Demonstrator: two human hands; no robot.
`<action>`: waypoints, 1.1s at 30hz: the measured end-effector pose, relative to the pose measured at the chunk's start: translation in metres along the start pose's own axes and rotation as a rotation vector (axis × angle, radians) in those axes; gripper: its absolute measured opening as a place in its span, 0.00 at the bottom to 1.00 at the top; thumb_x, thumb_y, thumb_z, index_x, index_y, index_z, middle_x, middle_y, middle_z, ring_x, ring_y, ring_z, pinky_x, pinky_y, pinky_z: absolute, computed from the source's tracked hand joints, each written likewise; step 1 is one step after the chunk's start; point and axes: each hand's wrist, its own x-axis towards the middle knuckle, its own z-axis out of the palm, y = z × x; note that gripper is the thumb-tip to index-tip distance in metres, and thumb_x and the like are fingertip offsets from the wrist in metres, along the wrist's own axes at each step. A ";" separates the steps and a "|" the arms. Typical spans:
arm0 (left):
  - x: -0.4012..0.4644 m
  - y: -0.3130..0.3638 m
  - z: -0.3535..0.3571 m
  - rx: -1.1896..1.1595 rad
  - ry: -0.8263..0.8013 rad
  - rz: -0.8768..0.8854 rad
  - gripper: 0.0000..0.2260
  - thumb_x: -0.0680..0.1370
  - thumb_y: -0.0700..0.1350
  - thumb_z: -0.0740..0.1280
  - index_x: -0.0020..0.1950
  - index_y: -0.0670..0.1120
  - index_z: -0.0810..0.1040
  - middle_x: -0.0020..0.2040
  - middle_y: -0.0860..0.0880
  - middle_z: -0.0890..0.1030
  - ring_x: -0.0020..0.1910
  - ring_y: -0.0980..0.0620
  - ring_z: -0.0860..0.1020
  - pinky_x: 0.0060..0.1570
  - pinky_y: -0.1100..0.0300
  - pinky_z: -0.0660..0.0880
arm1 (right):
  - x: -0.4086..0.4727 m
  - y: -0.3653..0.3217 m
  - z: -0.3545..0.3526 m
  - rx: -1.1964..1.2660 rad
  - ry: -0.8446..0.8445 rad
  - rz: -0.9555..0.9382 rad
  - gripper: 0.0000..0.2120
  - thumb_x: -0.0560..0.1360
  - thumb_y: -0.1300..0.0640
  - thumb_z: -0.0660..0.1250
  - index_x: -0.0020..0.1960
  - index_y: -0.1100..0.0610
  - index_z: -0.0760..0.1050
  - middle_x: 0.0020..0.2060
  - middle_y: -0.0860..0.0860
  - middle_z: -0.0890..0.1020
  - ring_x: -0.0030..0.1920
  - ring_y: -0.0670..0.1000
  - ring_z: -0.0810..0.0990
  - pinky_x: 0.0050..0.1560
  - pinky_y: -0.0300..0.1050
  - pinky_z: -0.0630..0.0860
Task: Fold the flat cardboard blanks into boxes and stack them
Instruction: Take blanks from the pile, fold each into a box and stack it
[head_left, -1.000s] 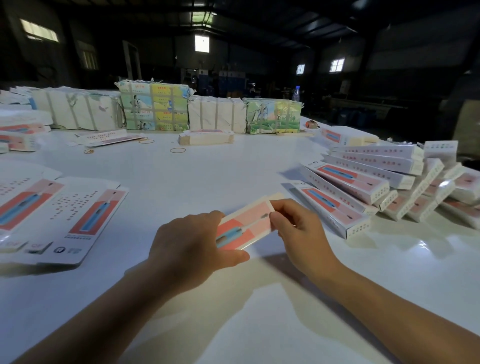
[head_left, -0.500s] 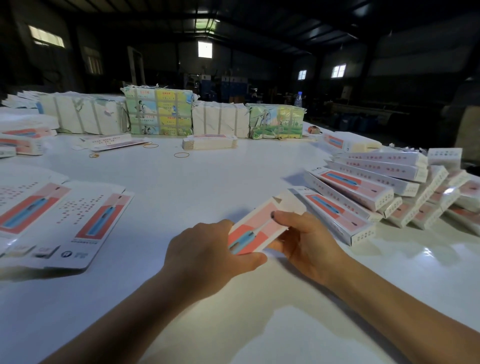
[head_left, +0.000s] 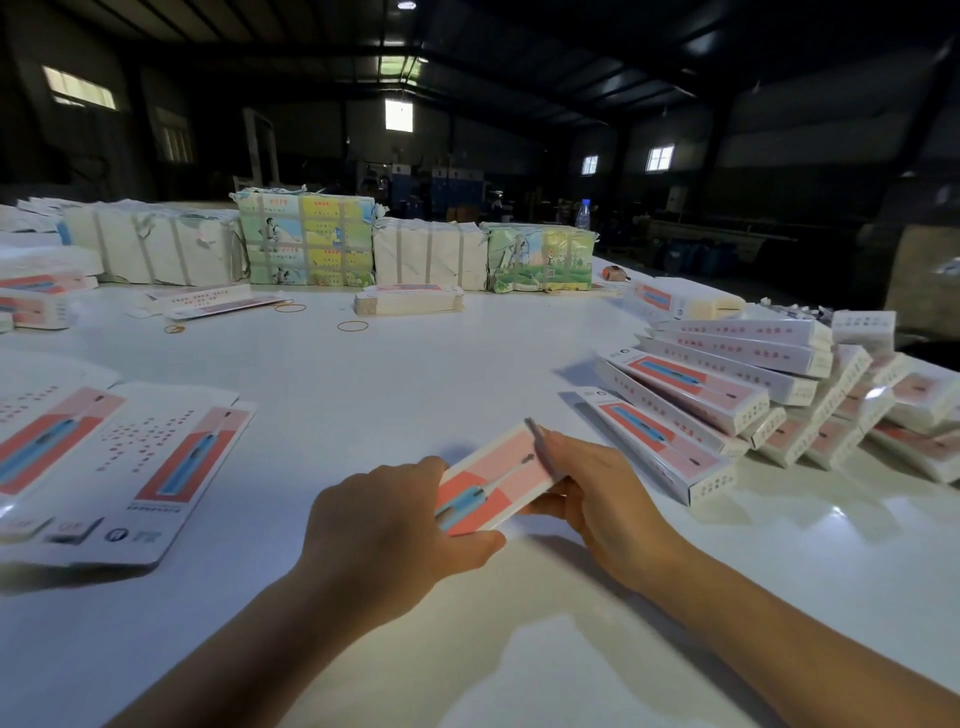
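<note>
While one box (head_left: 496, 480) is gripped at both ends by the left hand (head_left: 384, 525) and right hand (head_left: 605, 496), just left of the stack of folded boxes (head_left: 753, 395), flat blanks (head_left: 130, 467) farther left remain unfolded.

Dim warehouse workshop: strapped paper bundles (head_left: 306, 241), folded boxes (head_left: 727, 395) piled on long white table (head_left: 415, 374).

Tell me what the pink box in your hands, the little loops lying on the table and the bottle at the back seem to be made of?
The box looks like thin printed cardboard with a smooth coating: crisp folded edges, pink and blue artwork. The loops seem to be rubber bands: thin, tan, lying limp in uneven rings. The bottle is probably clear plastic, since it looks see-through with a blue cap, though it is too far away to be sure.
</note>
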 end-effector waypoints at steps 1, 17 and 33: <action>0.001 0.000 0.000 0.014 0.003 0.002 0.30 0.65 0.75 0.58 0.58 0.58 0.68 0.53 0.60 0.78 0.44 0.58 0.77 0.39 0.68 0.73 | 0.000 0.000 0.000 0.015 -0.001 -0.023 0.16 0.76 0.48 0.60 0.46 0.55 0.84 0.43 0.56 0.85 0.48 0.56 0.84 0.49 0.47 0.80; 0.001 -0.002 -0.005 0.033 0.003 0.082 0.29 0.67 0.74 0.59 0.62 0.60 0.65 0.58 0.62 0.76 0.48 0.58 0.77 0.41 0.70 0.71 | -0.003 -0.002 -0.003 0.076 0.071 -0.013 0.18 0.81 0.61 0.55 0.52 0.46 0.82 0.45 0.51 0.86 0.47 0.51 0.84 0.45 0.45 0.80; -0.002 -0.002 -0.007 0.036 0.043 0.133 0.29 0.67 0.73 0.58 0.63 0.61 0.63 0.59 0.64 0.74 0.50 0.59 0.77 0.45 0.72 0.71 | -0.016 -0.002 0.003 -0.439 0.095 -0.305 0.18 0.81 0.61 0.51 0.51 0.39 0.72 0.34 0.36 0.80 0.39 0.38 0.79 0.38 0.26 0.72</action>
